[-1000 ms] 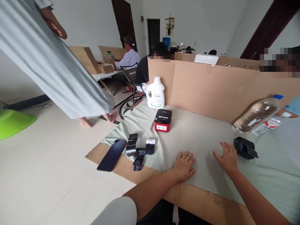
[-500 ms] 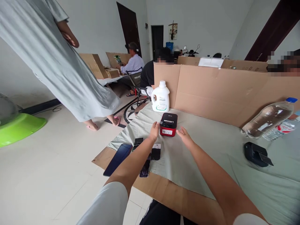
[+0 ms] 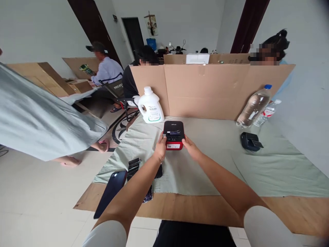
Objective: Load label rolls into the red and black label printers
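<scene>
A small red and black label printer point(image 3: 174, 133) sits on the pale green cloth point(image 3: 205, 164) over the wooden table. My left hand point(image 3: 160, 150) grips its left side and my right hand point(image 3: 189, 147) grips its right side. Behind it stands a white detergent jug point(image 3: 150, 109) against a cardboard partition point(image 3: 210, 89). Under my left forearm lie a dark phone point(image 3: 110, 192) and several black label rolls point(image 3: 134, 166).
A black device point(image 3: 250, 141) lies on the cloth at right, with two clear plastic bottles point(image 3: 254, 106) leaning on the partition. A person in a grey garment point(image 3: 38, 120) stands close at left. Other people sit behind the partition and at a far table.
My hands left the cloth at the table's near edge, reached forward and closed on both sides of the printer. The view has swung to centre on it.
</scene>
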Demonstrator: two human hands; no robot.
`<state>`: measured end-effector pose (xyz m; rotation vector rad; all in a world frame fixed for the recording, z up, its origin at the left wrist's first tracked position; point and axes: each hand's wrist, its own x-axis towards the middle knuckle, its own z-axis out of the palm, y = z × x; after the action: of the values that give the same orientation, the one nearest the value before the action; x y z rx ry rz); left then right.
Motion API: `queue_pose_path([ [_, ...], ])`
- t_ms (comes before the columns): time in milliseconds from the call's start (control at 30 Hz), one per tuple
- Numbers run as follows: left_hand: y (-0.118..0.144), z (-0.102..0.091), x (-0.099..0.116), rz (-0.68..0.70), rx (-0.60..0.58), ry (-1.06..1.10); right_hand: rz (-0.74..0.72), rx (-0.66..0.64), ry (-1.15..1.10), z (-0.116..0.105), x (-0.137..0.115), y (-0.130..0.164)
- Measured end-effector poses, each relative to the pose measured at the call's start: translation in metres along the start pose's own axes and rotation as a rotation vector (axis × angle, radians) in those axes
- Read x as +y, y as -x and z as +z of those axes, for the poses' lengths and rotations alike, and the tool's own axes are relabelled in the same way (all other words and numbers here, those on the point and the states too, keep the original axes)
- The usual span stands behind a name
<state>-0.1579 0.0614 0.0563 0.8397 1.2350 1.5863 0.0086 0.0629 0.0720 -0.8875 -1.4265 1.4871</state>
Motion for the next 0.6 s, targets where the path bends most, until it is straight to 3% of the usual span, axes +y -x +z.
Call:
queue_pose_path([
  [133,0.058,0.042,0.004,-0.017,-0.123,0.03,-0.028,0.053,0.063,-0.039,-0.029,0.066],
  [300,0.122,0.083,-0.025,-0.103,-0.232,-0.011,-0.012,0.191,0.116,-0.075,-0.032,0.145],
  [433,0.149,0.1,-0.054,-0.173,-0.279,-0.088,0.037,0.26,0.102,-0.093,-0.013,0.183],
  [600,0.159,0.101,-0.076,-0.183,-0.277,-0.13,0.007,0.262,0.107,-0.107,0.014,0.197],
])
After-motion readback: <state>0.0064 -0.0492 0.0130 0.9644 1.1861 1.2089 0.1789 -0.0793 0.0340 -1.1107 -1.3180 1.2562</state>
